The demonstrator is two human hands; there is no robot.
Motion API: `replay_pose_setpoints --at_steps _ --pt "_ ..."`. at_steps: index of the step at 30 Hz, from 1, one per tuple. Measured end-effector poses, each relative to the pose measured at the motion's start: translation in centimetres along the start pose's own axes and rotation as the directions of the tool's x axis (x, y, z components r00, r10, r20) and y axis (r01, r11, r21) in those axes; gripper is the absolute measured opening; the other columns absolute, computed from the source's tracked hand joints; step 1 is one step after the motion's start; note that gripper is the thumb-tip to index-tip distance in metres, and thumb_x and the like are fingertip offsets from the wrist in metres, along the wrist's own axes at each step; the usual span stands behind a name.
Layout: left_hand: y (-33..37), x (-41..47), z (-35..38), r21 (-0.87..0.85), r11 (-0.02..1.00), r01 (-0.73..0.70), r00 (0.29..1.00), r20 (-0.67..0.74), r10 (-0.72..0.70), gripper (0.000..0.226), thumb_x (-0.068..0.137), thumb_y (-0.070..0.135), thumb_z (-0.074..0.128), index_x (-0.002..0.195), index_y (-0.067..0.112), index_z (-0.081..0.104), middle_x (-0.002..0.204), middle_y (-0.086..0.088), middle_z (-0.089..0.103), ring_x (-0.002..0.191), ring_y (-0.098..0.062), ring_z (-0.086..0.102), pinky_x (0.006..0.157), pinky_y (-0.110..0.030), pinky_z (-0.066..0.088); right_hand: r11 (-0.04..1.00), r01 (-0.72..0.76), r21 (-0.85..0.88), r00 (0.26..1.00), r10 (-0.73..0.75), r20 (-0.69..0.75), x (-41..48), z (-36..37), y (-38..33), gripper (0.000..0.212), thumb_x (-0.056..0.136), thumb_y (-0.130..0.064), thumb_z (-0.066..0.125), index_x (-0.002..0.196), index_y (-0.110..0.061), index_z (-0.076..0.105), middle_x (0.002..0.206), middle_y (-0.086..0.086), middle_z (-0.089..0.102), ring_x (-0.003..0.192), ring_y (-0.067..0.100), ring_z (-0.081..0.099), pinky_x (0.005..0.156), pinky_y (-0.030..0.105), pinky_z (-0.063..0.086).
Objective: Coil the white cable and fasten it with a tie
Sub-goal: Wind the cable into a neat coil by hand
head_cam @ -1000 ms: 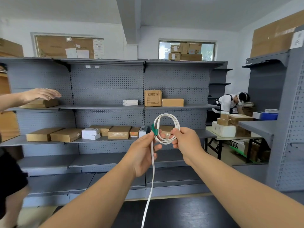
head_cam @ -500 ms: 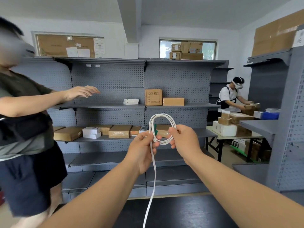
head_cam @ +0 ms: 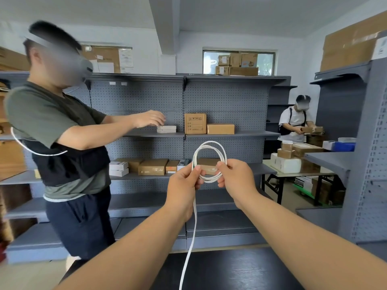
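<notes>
Stepping in from 9 o'clock, the bystander in the green shirt (head_cam: 52, 122) now fills the left of the view. The wearer's two hands have hardly shifted in the last half second.

The fingers (head_cam: 196, 170) of the left hand (head_cam: 184, 185) are curled and pinch the white cable (head_cam: 209, 143) at about 8 o'clock on its loop. The thumb and fingers (head_cam: 222, 166) of the right hand (head_cam: 236, 181) are curled round the bundled strands at about 4 o'clock. The coil of several turns stands upright between and above the two hands. Its loose tail (head_cam: 194, 216) drops from the left hand towards 6 o'clock, over the dark table (head_cam: 230, 268), and out of the bottom of the frame. The green tie seen at the left fingertips a second ago can no longer be clearly made out.

The bystander's outstretched hand (head_cam: 150, 118) has travelled along the grey shelving (head_cam: 209, 97) and now rests over the white boxes (head_cam: 166, 129) at 11 o'clock. Cardboard boxes (head_cam: 195, 123) stand just beside these at 12 o'clock, with more on the shelf behind the coil. At 2 o'clock a second person (head_cam: 295, 122) handles parcels, well apart from the hands.
</notes>
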State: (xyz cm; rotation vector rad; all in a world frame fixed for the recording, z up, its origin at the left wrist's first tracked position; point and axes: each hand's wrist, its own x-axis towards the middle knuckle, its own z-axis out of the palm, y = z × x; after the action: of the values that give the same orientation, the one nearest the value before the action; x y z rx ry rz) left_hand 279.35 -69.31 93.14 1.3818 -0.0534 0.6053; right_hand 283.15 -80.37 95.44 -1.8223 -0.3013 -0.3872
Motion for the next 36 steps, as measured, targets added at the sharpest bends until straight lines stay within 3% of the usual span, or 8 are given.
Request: replay_pose_setpoints --at_steps 3,8,12,16,19,24,30,36 --pt "-0.2 0.4 -0.3 0.110 0.992 -0.061 0.996 -0.056 0.068 0.031 0.097 0.017 0.047 0.071 0.011 0.061 0.072 -0.006 0.054 0.068 -0.013 0.043 0.068 -0.026 0.035 0.995 -0.056 0.089 0.995 0.048 0.083 -0.1 0.1 0.2 0.024 0.095 -0.020 0.051 0.076 -0.012 0.064 0.057 0.000 0.055 0.051 0.012 0.052 0.066 0.036 0.052" --pt "0.4 1.1 -1.6 0.376 0.903 -0.206 0.974 -0.013 0.228 0.029 0.098 0.017 0.046 0.074 0.012 0.062 0.071 -0.009 0.056 0.068 -0.018 0.046 0.066 -0.030 0.036 0.961 -0.164 0.224 0.948 0.090 0.306 -0.3 -0.5 -0.1 0.012 0.094 -0.015 0.055 0.087 -0.010 0.064 0.067 -0.001 0.056 0.058 0.010 0.047 0.052 0.019 0.042" --pt "1.6 1.8 -3.1 0.568 0.760 -0.314 0.949 0.158 0.275 0.033 0.098 0.016 0.045 0.084 0.044 0.056 0.070 0.001 0.059 0.073 -0.016 0.057 0.074 -0.031 0.045 0.992 -0.064 0.106 0.918 0.017 0.396 0.3 -1.9 -0.4 0.014 0.094 -0.019 0.055 0.104 -0.012 0.062 0.079 -0.003 0.060 0.061 0.008 0.046 0.052 0.019 0.039" --pt "2.3 2.4 -4.0 0.709 0.560 -0.428 0.904 0.342 0.257 0.026 0.097 0.014 0.046 0.110 0.027 0.064 0.074 0.004 0.052 0.074 -0.010 0.055 0.071 -0.018 0.041 0.995 0.097 -0.031 0.884 -0.071 0.463 0.5 -2.5 -1.4 0.016 0.093 -0.026 0.055 0.108 -0.020 0.058 0.081 -0.007 0.061 0.061 0.007 0.045 0.053 0.019 0.037" --pt "2.7 2.6 -4.2 0.734 0.451 -0.507 0.862 0.444 0.246 0.032 0.097 0.013 0.047 0.127 0.016 0.058 0.075 0.004 0.047 0.069 -0.003 0.048 0.071 -0.017 0.036 0.967 0.223 -0.121 0.868 -0.140 0.477 0.4 -2.4 -1.7 0.007 0.095 -0.032 0.052 0.097 -0.030 0.058 0.081 -0.008 0.061 0.056 0.000 0.046 0.056 0.019 0.036" --pt "3.1 2.3 -4.3 0.733 0.333 -0.594 0.804 0.558 0.205 0.033 0.098 0.014 0.045 0.128 0.016 0.057 0.078 0.006 0.042 0.073 -0.010 0.048 0.072 -0.008 0.038 0.898 0.345 -0.273 0.854 -0.180 0.488 0.6 -2.2 -1.5 0.029 0.095 -0.038 0.047 0.109 -0.020 0.065 0.081 -0.005 0.066 0.052 -0.007 0.051 0.056 0.019 0.035" --pt "3.2 2.1 -3.9 0.792 0.185 -0.582 0.813 0.573 0.104 0.033 0.099 0.020 0.043 0.130 0.019 0.055 0.098 -0.014 0.055 0.090 -0.028 0.057 0.085 -0.039 0.044 0.809 0.439 -0.391 0.834 -0.204 0.514 0.6 -2.3 -1.5 0.026 0.093 -0.033 0.053 0.107 -0.017 0.069 0.076 -0.006 0.058 0.065 0.005 0.049 0.065 0.027 0.039" --pt "2.8 2.2 -3.5 0.788 -0.038 -0.614 0.785 0.615 0.075 0.028 0.101 0.028 0.036 0.119 0.017 0.054 0.092 0.002 0.040 0.077 -0.016 0.050 0.071 -0.024 0.041 0.804 0.438 -0.403 0.832 -0.192 0.521 0.8 -2.1 -0.9 0.025 0.090 -0.034 0.059 0.107 -0.019 0.068 0.076 -0.015 0.053 0.066 -0.002 0.048 0.061 0.017 0.037"
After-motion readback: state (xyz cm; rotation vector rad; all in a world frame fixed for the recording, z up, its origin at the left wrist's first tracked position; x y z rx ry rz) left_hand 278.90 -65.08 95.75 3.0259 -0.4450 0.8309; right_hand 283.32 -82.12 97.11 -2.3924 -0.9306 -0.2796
